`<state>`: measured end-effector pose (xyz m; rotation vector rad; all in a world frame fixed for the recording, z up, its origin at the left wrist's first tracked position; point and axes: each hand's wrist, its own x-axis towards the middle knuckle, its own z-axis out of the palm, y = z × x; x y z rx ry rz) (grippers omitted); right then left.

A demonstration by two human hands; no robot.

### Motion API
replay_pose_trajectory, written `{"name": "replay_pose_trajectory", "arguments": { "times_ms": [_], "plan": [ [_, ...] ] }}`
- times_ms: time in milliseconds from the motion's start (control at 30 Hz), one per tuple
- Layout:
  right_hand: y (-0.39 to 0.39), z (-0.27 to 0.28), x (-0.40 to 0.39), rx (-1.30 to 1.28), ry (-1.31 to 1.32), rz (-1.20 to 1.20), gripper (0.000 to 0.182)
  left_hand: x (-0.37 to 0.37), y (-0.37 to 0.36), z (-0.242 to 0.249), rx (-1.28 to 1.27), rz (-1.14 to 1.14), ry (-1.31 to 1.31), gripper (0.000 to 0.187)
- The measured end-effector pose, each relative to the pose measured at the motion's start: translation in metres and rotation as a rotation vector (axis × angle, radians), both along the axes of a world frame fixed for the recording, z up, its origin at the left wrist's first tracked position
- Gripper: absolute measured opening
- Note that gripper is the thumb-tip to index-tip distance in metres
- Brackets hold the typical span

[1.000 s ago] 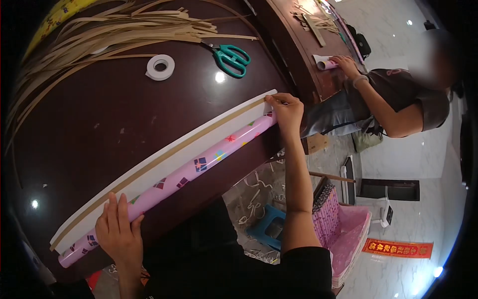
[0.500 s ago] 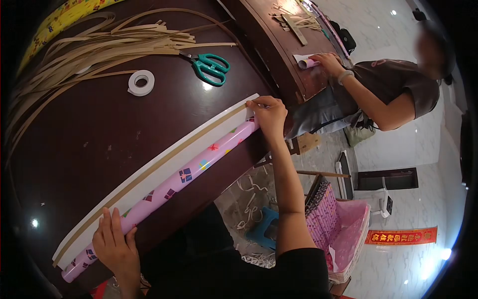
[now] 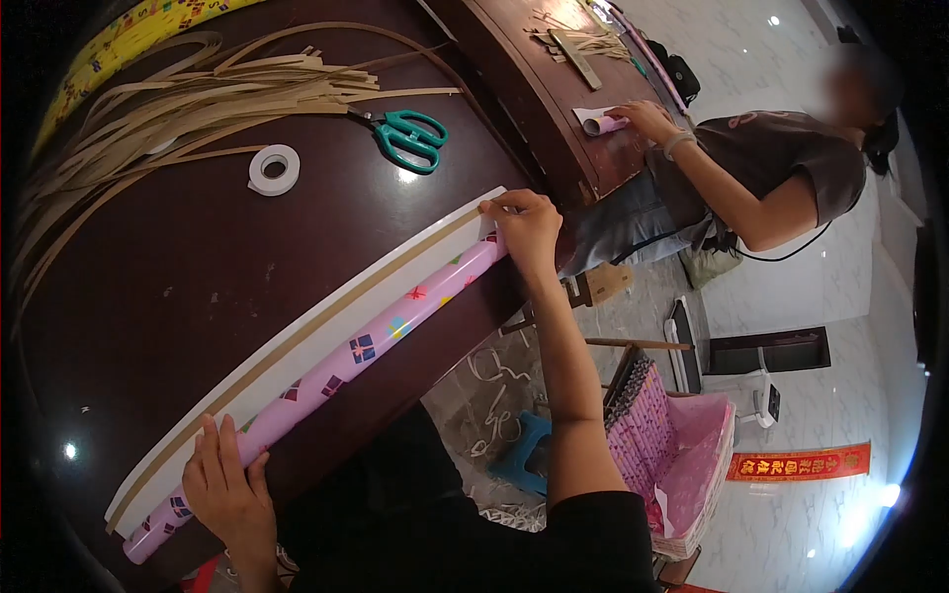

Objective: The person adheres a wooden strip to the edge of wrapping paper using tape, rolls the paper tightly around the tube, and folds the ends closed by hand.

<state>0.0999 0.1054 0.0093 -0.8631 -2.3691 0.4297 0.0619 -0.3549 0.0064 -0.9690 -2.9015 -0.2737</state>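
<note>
A roll of pink patterned paper (image 3: pixel 363 348) lies diagonally along the table edge, its white underside unrolled along the far side. A tan strip (image 3: pixel 306 330) runs the length of that white margin. My left hand (image 3: pixel 229 484) rests with fingers spread over the roll and margin near the lower left end. At the upper right end, my right hand (image 3: pixel 527 229) has thumb and index finger closed on the end of the tan strip and the paper's edge. White tape (image 3: pixel 287 182) and green-handled scissors (image 3: pixel 412 141) lie beyond the roll.
Many tan strips (image 3: pixel 217 104) are heaped at the upper left beside yellow patterned paper (image 3: pixel 124 49). Across a gap, a co-worker (image 3: pixel 781 178) holds a small pink roll (image 3: pixel 605 126) on another table (image 3: pixel 544 89). A pink-lined basket (image 3: pixel 692 465) and blue stool (image 3: pixel 522 457) stand at the right.
The view has shifted slightly, and the things on the table appear a little further left. Both my hands keep their places on the paper. The co-worker's head has turned or moved slightly.
</note>
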Motion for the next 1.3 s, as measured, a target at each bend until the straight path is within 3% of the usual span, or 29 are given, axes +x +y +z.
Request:
{"name": "replay_pose_trajectory", "arguments": {
  "times_ms": [300,367,400,467,567,800,867,900,967,1133,1200,1300],
  "plan": [
    [0.011,-0.003,0.0,0.08,-0.052,-0.085,0.017,-0.001,0.0,-0.001,-0.008,-0.011,0.039,0.049],
    [0.025,-0.003,0.001,-0.215,0.041,-0.093,0.016,-0.001,0.0,0.001,0.005,-0.012,0.029,0.049],
    [0.03,-0.005,0.003,-0.212,0.042,-0.092,0.016,-0.001,0.001,0.0,0.008,-0.011,0.031,0.049],
    [0.032,-0.004,0.003,-0.459,0.149,-0.013,0.013,-0.001,0.0,-0.001,0.007,-0.009,0.036,0.049],
    [0.028,0.002,0.001,-0.51,0.103,-0.069,0.011,0.0,0.001,0.001,-0.001,-0.001,0.02,0.049],
    [0.048,-0.013,0.01,-0.326,0.151,-0.169,0.01,0.0,0.0,-0.001,0.008,0.018,-0.014,0.049],
    [0.032,-0.008,0.011,-0.235,0.352,-0.119,0.013,-0.001,0.0,0.0,0.011,-0.004,0.014,0.05],
    [0.018,-0.003,0.014,-0.114,0.299,-0.173,0.013,0.0,0.0,-0.001,0.002,0.006,0.013,0.05],
    [-0.02,0.005,0.014,0.122,0.31,0.013,0.012,-0.001,0.0,-0.003,0.018,-0.013,0.029,0.05],
    [-0.117,0.013,0.01,0.187,0.049,0.759,0.034,-0.001,0.001,0.001,0.013,-0.017,0.03,0.05],
    [-0.133,0.014,0.007,0.237,0.025,0.907,0.036,0.0,0.002,0.0,0.03,-0.025,0.032,0.049],
    [-0.131,0.006,0.006,0.329,-0.016,0.914,0.039,0.0,0.001,-0.001,0.008,-0.015,0.043,0.049]
  ]
}}
